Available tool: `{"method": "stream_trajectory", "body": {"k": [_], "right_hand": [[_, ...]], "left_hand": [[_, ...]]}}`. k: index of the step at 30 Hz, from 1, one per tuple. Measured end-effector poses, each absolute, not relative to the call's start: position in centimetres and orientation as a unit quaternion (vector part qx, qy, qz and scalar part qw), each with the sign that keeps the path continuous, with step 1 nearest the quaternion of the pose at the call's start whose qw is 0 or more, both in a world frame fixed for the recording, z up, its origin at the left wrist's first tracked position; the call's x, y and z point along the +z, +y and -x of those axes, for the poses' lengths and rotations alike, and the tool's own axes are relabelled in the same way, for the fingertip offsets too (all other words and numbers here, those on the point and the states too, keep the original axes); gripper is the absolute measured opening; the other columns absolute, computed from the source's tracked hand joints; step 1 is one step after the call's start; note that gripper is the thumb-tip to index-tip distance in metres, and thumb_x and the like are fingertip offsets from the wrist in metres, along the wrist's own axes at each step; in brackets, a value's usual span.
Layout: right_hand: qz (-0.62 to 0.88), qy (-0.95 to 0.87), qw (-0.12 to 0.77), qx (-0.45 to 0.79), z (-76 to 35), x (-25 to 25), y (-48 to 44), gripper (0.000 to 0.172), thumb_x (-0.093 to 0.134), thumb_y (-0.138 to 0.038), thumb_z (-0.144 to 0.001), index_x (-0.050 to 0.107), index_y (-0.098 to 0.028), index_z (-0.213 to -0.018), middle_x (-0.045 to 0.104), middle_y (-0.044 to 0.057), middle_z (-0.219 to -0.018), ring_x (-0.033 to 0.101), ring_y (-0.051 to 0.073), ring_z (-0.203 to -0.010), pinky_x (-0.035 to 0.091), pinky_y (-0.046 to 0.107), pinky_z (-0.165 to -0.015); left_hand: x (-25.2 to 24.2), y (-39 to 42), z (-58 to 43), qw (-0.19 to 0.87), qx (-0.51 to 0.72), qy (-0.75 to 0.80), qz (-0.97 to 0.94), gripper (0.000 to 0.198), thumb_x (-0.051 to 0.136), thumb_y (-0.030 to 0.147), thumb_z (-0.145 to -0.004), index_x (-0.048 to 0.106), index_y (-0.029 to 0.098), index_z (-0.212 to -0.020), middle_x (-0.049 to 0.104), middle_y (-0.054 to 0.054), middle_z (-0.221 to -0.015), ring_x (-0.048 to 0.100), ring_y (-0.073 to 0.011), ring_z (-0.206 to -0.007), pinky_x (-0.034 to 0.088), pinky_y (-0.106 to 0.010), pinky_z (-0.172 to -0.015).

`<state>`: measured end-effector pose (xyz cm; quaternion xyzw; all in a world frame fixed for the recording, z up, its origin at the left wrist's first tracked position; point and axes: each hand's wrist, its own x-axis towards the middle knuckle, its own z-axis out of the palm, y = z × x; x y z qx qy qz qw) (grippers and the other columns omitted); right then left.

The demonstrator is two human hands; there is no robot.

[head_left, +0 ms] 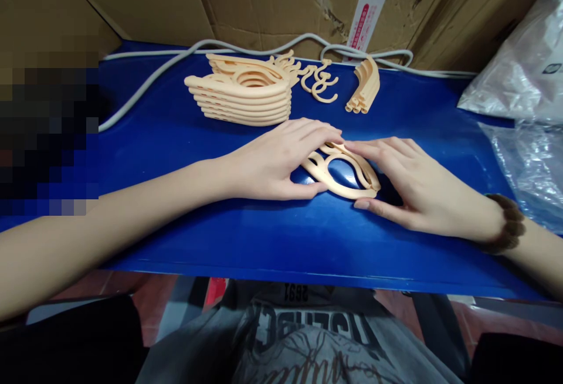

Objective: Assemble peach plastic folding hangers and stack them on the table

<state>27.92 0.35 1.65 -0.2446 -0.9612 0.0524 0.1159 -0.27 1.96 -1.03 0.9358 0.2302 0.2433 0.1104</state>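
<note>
A beige plastic folding hanger [341, 192] lies flat on the blue table, curved arms and oval openings showing. My left hand [281, 158] covers its left end, thumb along the near edge and fingers over the far side. Around the right part is my right hand [402, 182], its thumb at the near right edge and its index finger by the far edge, close to the left fingertips. Both hands are closed about the hanger, and the left palm hides part of it. Behind them rests a stack of similar hanger pieces [246, 99].
Several loose beige hooks [323, 82] and a small bundle of curved beige arms [365, 88] lie farther back. A white cable [167, 70] runs along the rear, before cardboard [272, 6]. Clear plastic bags [523, 61] bulge at right. The blue table [211, 237] ends near my shirt.
</note>
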Motion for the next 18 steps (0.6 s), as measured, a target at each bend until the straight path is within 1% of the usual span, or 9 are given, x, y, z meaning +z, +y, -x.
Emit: {"method": "stream_trajectory", "body": {"k": [3, 7, 9, 11, 13, 15, 16, 17, 18], "right_hand": [[0.236, -0.963, 0.108, 0.079, -28.1, 1.6, 0.5, 0.072, 0.056, -0.047, -0.101, 0.035, -0.018, -0.163, 0.057, 0.016, -0.152, 0.058, 0.036, -0.130, 0.043, 0.050, -0.108], [0.258, -0.953, 0.128, 0.096, -28.2, 1.5, 0.8, 0.077, 0.061, -0.053, -0.098, 0.039, -0.015, -0.161, 0.058, 0.018, -0.151, 0.061, 0.035, -0.126, 0.046, 0.049, -0.105], [0.293, -0.939, 0.151, 0.102, -28.2, 1.6, 0.8, 0.077, 0.060, -0.057, -0.098, 0.042, -0.014, -0.159, 0.062, 0.018, -0.145, 0.062, 0.035, -0.123, 0.047, 0.049, -0.104], [0.342, -0.914, 0.187, 0.116, -28.2, 1.8, 0.8, 0.072, 0.059, -0.060, -0.098, 0.049, -0.015, -0.154, 0.068, 0.016, -0.132, 0.065, 0.033, -0.114, 0.049, 0.047, -0.098], [0.394, -0.881, 0.216, 0.147, -28.1, 2.2, 0.7, 0.062, 0.059, -0.061, -0.098, 0.062, -0.017, -0.141, 0.073, 0.012, -0.113, 0.066, 0.027, -0.096, 0.050, 0.041, -0.087], [0.432, -0.849, 0.222, 0.209, -28.0, 2.7, 0.5, 0.048, 0.061, -0.062, -0.096, 0.073, -0.019, -0.114, 0.071, 0.006, -0.093, 0.061, 0.020, -0.078, 0.047, 0.034, -0.071], [0.445, -0.832, 0.218, 0.250, -27.9, 3.0, 0.5, 0.045, 0.062, -0.063, -0.095, 0.072, -0.020, -0.099, 0.068, 0.003, -0.083, 0.056, 0.017, -0.070, 0.043, 0.031, -0.065], [0.451, -0.816, 0.212, 0.293, -27.7, 3.2, 0.4, 0.045, 0.062, -0.064, -0.095, 0.069, -0.020, -0.085, 0.062, 0.001, -0.074, 0.050, 0.014, -0.064, 0.038, 0.029, -0.059], [0.454, -0.800, 0.207, 0.334, -27.6, 3.4, 0.3, 0.047, 0.063, -0.063, -0.095, 0.063, -0.020, -0.077, 0.056, -0.001, -0.067, 0.045, 0.012, -0.060, 0.033, 0.028, -0.056]], "left_hand": [[-1.0, 2.0, 0.4, 0.110, 0.228, 0.249, -0.935, 0.059, 0.069, 0.042, -0.094, 0.050, 0.015, -0.143, 0.062, -0.018, -0.145, 0.059, -0.0308, -0.132, 0.046, -0.043, -0.111], [-0.8, 2.1, 0.5, 0.063, 0.221, 0.266, -0.936, 0.070, 0.071, 0.059, -0.092, 0.053, 0.013, -0.141, 0.068, -0.017, -0.131, 0.065, -0.0320, -0.117, 0.050, -0.043, -0.100], [-0.6, 2.1, 0.6, 0.036, 0.228, 0.265, -0.936, 0.075, 0.070, 0.066, -0.090, 0.055, 0.012, -0.139, 0.069, -0.018, -0.128, 0.066, -0.0337, -0.114, 0.051, -0.045, -0.098], [-0.3, 2.1, 0.6, 0.012, 0.237, 0.265, -0.935, 0.075, 0.067, 0.069, -0.089, 0.057, 0.014, -0.138, 0.068, -0.018, -0.127, 0.065, -0.0354, -0.116, 0.052, -0.048, -0.099], [0.1, 1.9, 0.6, -0.006, 0.246, 0.273, -0.930, 0.073, 0.066, 0.071, -0.090, 0.058, 0.017, -0.138, 0.066, -0.018, -0.131, 0.064, -0.0370, -0.120, 0.052, -0.051, -0.102], [0.4, 1.6, 0.5, -0.013, 0.254, 0.288, -0.923, 0.072, 0.064, 0.072, -0.090, 0.057, 0.021, -0.140, 0.064, -0.016, -0.135, 0.063, -0.0380, -0.125, 0.051, -0.055, -0.106], [0.6, 1.5, 0.5, -0.013, 0.257, 0.295, -0.920, 0.072, 0.063, 0.073, -0.090, 0.057, 0.023, -0.141, 0.064, -0.015, -0.137, 0.062, -0.0384, -0.127, 0.050, -0.057, -0.108], [0.8, 1.3, 0.5, -0.012, 0.261, 0.301, -0.917, 0.071, 0.063, 0.073, -0.091, 0.057, 0.024, -0.142, 0.063, -0.015, -0.138, 0.061, -0.0388, -0.130, 0.049, -0.059, -0.110], [0.9, 1.3, 0.5, -0.010, 0.264, 0.304, -0.915, 0.070, 0.062, 0.073, -0.091, 0.056, 0.025, -0.142, 0.063, -0.014, -0.138, 0.060, -0.0392, -0.132, 0.048, -0.060, -0.112]]}}
